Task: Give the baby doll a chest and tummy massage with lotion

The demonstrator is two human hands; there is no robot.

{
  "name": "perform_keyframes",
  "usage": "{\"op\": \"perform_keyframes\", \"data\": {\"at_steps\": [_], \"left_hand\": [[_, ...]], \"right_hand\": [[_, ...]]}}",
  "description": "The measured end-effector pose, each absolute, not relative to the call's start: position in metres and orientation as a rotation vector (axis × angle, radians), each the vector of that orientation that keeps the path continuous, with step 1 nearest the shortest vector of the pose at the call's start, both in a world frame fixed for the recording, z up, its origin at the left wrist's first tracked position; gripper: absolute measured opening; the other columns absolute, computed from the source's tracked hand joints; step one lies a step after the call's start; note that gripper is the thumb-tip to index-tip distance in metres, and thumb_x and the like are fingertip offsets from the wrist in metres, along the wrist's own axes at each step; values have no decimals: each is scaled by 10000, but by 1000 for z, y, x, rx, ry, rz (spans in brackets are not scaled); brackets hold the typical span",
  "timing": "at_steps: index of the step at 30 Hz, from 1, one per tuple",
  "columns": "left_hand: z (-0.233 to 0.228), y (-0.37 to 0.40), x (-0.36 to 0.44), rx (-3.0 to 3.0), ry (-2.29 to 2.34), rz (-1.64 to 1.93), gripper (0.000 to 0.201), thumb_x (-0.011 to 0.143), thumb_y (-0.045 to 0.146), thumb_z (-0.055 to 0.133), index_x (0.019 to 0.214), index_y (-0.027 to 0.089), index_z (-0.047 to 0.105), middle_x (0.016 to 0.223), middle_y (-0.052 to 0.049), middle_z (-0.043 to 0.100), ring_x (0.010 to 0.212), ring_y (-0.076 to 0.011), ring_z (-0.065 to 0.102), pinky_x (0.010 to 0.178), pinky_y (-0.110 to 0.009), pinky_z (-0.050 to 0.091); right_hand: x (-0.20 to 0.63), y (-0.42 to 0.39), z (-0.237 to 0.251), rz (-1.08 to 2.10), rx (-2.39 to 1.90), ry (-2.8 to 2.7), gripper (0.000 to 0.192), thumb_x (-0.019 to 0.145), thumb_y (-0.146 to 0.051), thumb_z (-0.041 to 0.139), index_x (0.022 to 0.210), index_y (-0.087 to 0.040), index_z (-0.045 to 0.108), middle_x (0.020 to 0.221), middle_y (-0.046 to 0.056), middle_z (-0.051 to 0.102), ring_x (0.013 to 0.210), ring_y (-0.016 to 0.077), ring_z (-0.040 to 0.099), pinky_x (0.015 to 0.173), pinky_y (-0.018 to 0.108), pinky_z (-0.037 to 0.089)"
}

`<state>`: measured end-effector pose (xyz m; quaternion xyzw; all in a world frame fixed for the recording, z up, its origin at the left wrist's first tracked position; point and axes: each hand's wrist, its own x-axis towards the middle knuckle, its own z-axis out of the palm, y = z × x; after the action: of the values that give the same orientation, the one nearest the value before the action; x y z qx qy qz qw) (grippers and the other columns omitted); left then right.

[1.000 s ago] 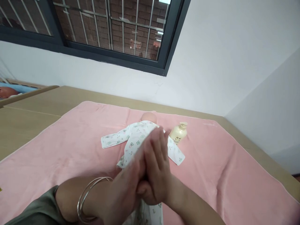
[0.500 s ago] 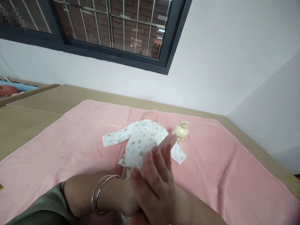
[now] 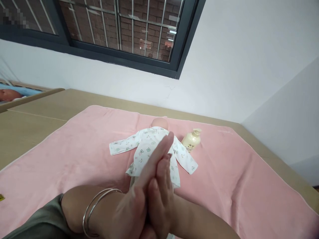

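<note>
My left hand [image 3: 139, 186] and my right hand [image 3: 161, 189] are pressed palm to palm above the pink towel [image 3: 74, 156], fingers straight, holding nothing. Thin metal bangles [image 3: 96, 209] ring my left wrist. Just beyond my fingertips lies a baby doll [image 3: 159, 122] in a white printed garment [image 3: 149, 149], sleeves spread out to both sides. A cream pump bottle [image 3: 190, 141] lies on the towel to the right of the doll.
The towel covers a tan table [image 3: 32, 119] set against a white wall under a barred window [image 3: 119, 30]. At the far left is a cot edge [image 3: 27, 94] with blue bedding. The table's right edge runs along a white panel.
My palms have been sliding against each other: the right hand was forward half a second ago, now the left fingertips reach further. The doll and bottle have not moved.
</note>
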<state>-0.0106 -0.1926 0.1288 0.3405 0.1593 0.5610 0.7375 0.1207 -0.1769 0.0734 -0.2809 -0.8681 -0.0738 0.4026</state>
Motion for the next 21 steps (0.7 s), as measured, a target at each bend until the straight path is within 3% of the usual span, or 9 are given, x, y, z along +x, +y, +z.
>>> {"op": "perform_keyframes", "data": {"at_steps": [4, 7, 10, 12, 15, 19, 21], "left_hand": [[156, -186, -8, 1141, 345, 1485, 660, 981, 723, 326, 1569, 426, 364, 1654, 65, 383, 1608, -278, -6, 1316, -535, 80], [162, -177, -5, 1342, 368, 1554, 641, 989, 735, 260, 1551, 448, 376, 1676, 82, 335, 1606, -285, -16, 1312, -572, 33], [159, -168, -4, 1380, 424, 1571, 656, 996, 727, 232, 1561, 419, 360, 1680, 52, 333, 1608, -288, 7, 1312, -579, 45], [155, -157, -4, 1360, 482, 1603, 664, 1000, 712, 259, 1560, 374, 370, 1671, 16, 356, 1608, -289, 60, 1316, -569, 83], [150, -128, -9, 1337, 535, 1704, 635, 1007, 674, 311, 1510, 310, 445, 1626, -46, 433, 1581, -293, 228, 1307, -545, 175], [136, -72, -20, 1266, 724, 1893, 504, 1035, 573, 362, 1386, 266, 553, 1521, -92, 546, 1494, -258, 420, 1276, -501, 266], [124, -45, -23, 1232, 886, 1899, 462, 1042, 539, 371, 1337, 252, 582, 1494, -98, 568, 1457, -246, 467, 1251, -485, 313]], "right_hand": [[101, -199, 68, -368, -573, -2091, 576, 858, -447, 713, 1359, -220, 540, 1587, 124, 465, 1555, 397, 206, 1236, 669, 245], [100, -198, 77, -388, -552, -2096, 504, 871, -385, 713, 1313, -204, 555, 1590, 131, 458, 1561, 374, 195, 1246, 645, 233], [110, -185, 95, -317, -466, -2187, 630, 916, -491, 649, 1411, -139, 484, 1634, 171, 374, 1576, 354, 118, 1268, 574, 237], [118, -173, 109, -217, -389, -2274, 783, 948, -566, 560, 1525, -84, 343, 1661, 194, 303, 1580, 336, 91, 1263, 536, 274], [127, -152, 125, -50, -328, -2369, 803, 1001, -512, 434, 1617, -77, 159, 1675, 173, 277, 1577, 288, 161, 1262, 502, 290], [130, -117, 119, 65, -506, -2391, 565, 1021, -260, 384, 1574, -152, 356, 1543, 114, 525, 1484, 201, 421, 1292, 476, 220], [128, -97, 103, 106, -716, -2374, 484, 1027, -221, 390, 1490, -120, 490, 1472, 139, 593, 1448, 199, 475, 1281, 459, 264]]}}
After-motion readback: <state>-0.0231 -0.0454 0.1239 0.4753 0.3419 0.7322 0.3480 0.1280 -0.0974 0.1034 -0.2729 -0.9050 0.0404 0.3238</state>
